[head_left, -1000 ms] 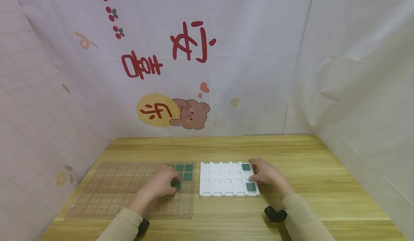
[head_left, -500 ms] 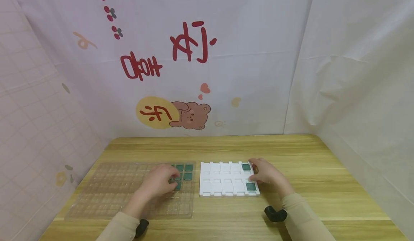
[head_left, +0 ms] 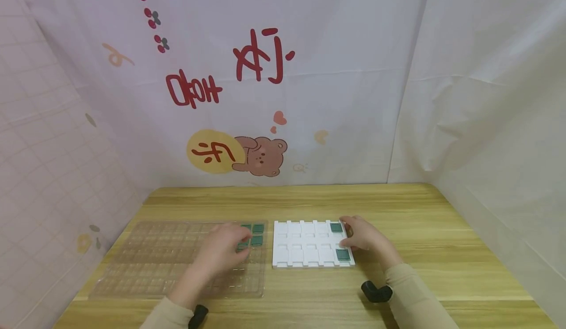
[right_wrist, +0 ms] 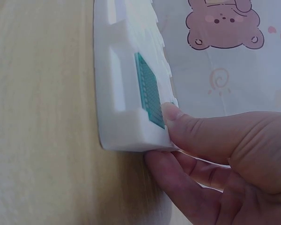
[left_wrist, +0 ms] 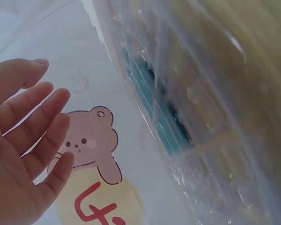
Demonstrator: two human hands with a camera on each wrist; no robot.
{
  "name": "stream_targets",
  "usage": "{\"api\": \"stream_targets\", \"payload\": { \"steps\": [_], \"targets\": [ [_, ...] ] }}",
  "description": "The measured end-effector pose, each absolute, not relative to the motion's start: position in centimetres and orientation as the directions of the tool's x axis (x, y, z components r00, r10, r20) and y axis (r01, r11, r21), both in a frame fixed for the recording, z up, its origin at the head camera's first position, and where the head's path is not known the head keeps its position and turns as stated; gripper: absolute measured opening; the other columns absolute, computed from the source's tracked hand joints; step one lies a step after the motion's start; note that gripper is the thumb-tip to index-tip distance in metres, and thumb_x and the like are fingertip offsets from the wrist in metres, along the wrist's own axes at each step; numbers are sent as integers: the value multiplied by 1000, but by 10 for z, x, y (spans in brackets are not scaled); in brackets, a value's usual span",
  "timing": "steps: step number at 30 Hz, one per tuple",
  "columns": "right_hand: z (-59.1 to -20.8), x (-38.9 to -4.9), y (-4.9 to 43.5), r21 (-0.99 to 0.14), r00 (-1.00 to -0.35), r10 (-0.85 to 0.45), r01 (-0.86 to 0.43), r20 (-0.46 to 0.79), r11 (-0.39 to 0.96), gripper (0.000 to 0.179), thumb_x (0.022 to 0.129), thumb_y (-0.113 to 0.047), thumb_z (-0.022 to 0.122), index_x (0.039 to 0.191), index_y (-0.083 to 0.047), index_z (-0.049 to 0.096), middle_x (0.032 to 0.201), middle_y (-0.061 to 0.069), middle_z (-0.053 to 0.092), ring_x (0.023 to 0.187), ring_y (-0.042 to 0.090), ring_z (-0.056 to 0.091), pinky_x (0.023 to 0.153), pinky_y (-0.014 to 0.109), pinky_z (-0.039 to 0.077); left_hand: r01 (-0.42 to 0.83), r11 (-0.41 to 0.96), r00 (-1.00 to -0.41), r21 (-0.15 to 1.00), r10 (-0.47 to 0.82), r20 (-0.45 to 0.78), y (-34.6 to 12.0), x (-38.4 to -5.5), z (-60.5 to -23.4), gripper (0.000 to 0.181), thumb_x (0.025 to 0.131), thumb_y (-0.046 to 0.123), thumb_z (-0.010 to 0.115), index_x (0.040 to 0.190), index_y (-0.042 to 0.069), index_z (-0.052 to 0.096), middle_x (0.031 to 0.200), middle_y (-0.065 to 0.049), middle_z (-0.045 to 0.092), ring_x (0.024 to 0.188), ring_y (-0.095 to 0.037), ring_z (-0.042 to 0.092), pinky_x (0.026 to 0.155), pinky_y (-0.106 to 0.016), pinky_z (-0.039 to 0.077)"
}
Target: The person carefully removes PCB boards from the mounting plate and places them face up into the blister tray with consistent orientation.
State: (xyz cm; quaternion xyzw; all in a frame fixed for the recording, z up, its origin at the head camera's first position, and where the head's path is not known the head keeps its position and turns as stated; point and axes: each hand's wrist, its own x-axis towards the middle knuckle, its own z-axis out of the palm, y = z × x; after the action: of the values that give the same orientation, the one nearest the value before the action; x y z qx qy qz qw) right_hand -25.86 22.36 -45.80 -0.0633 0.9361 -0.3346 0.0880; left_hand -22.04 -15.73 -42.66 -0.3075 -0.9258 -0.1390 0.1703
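My left hand (head_left: 223,248) is over the right part of a clear plastic tray (head_left: 146,260), thumb and fingers apart. In the left wrist view the left hand (left_wrist: 28,140) shows loosely bent fingers with nothing between them. Small green square circuit boards (head_left: 257,240) sit in the tray's right-hand pockets; some are behind the fingers. My right hand (head_left: 363,234) grips the right end of a white pocketed tray (head_left: 305,245). The right wrist view has its thumb on the rim beside a green board (right_wrist: 150,91), other fingers at the end wall. Another board (head_left: 343,255) fills the near corner pocket.
Both trays lie side by side on a wood-grain table (head_left: 309,294), a narrow gap between them. A printed white curtain (head_left: 345,98) hangs behind the table, with more cloth at both sides. Black wrist mounts (head_left: 377,292) are on both forearms.
My left hand was lower around the nearer green boards; it has shifted slightly, its thumb and fingertips standing further apart. The right hand and white tray have stayed put.
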Motion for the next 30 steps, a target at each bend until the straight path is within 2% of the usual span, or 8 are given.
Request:
{"api": "stream_targets", "payload": {
  "steps": [8,17,27,30],
  "targets": [
    [-457,-260,227,-632,-975,-188,-69,-122,772,72,78,-4,82,140,5,47,119,21,53,90,25,56,62,30,55,636,767,-702,86,528,477,-147,-213,-424,27,73,20,82,98,16,72,88,7,69,87,-15,61,87,-44,46],
    [-457,-264,230,-627,-973,-198,-80,-121,775,71,78,-4,82,140,5,48,119,21,53,87,24,57,62,30,55,686,727,-581,-6,553,597,-137,-207,-419,32,68,18,85,98,16,72,93,3,71,93,-20,64,85,-45,48],
    [-456,-265,233,-626,-971,-200,-75,-132,776,72,78,-4,82,140,4,47,116,19,53,84,22,57,61,30,55,741,670,-471,-53,574,670,-121,-205,-414,34,65,15,84,98,14,72,93,2,71,91,-21,64,78,-41,49],
    [-457,-266,234,-622,-971,-199,-75,-133,779,72,78,-4,82,141,4,48,117,19,53,86,23,57,62,30,55,755,654,-456,-46,574,680,-117,-205,-413,34,66,15,83,98,13,72,94,1,71,91,-20,64,79,-41,49]
  ]
}}
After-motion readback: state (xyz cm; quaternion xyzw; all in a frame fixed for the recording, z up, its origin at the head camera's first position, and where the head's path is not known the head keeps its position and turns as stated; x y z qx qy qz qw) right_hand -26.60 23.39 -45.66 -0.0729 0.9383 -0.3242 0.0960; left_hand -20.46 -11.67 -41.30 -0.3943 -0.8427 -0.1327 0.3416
